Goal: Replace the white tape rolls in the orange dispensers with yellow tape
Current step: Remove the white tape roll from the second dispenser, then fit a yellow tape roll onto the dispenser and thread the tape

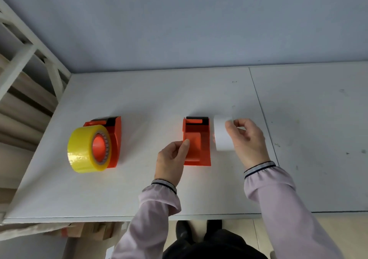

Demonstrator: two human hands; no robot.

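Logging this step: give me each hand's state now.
Left hand: grips the empty orange dispenser.
Right hand: holds the white tape roll.

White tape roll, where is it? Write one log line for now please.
white tape roll: off, gripped by right hand | right dispenser: empty, left hand on it | left dispenser: yellow tape loaded
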